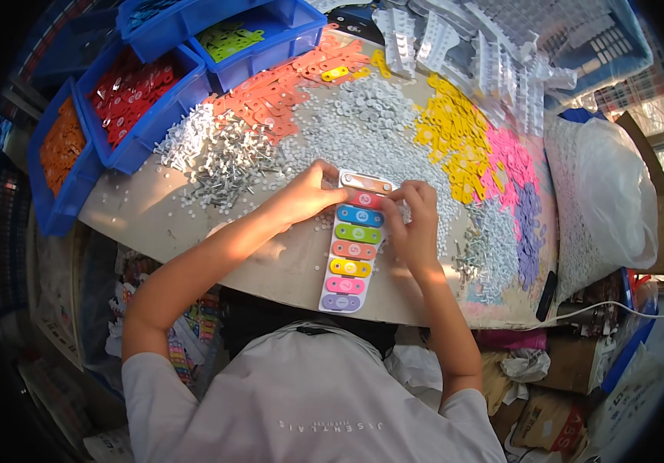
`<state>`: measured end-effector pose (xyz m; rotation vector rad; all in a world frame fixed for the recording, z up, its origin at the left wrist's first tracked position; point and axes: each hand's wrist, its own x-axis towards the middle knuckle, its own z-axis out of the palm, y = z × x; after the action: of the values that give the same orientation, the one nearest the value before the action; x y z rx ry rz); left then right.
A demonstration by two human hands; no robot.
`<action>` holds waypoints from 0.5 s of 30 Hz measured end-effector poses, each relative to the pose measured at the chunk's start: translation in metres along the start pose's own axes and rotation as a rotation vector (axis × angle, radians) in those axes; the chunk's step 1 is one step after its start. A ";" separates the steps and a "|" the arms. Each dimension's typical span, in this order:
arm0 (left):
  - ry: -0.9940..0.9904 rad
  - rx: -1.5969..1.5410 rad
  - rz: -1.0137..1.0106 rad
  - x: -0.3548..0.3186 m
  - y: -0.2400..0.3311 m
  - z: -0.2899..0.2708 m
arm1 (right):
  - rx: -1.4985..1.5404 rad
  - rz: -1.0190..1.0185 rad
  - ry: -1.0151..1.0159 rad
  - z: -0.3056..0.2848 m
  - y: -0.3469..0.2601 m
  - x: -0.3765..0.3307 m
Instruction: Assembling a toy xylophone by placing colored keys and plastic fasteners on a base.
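A small toy xylophone point(353, 250) lies on the table in front of me, slightly tilted. Its white base carries a column of coloured bars, from blue down to purple. Near its far end is a red bar point(364, 200), and beyond that the end slot point(367, 182) looks brownish and shiny. My left hand point(305, 194) comes in from the left, its fingers closed at the red bar's left end. On the other side, the bent fingers of my right hand point(415, 220) press together at that bar's right end. Any small part between the fingertips is hidden.
Beyond the xylophone spread piles of grey-white washers point(363, 116), pins point(235, 162), coral bars point(274, 96), yellow bars point(455, 135), pink bars point(511, 166) and purple bars point(529, 231). Blue bins point(127, 158) stand at left, white bases point(455, 54) at far right, a plastic sack point(602, 201) at right.
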<state>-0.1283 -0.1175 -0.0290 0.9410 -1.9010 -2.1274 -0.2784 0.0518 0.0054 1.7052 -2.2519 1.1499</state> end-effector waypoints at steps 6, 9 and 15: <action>-0.259 -0.067 -0.058 0.001 0.029 -0.006 | 0.170 0.618 -0.456 -0.019 0.019 0.018; -0.206 0.177 -0.111 0.018 0.016 -0.007 | 0.287 0.694 -0.605 -0.017 0.030 0.026; -0.173 0.144 -0.067 0.014 0.022 -0.001 | 0.344 0.708 -0.668 -0.013 0.047 0.024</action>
<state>-0.1457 -0.1295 -0.0132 0.8841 -2.1591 -2.1993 -0.3321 0.0451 0.0030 1.5993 -3.4417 1.2569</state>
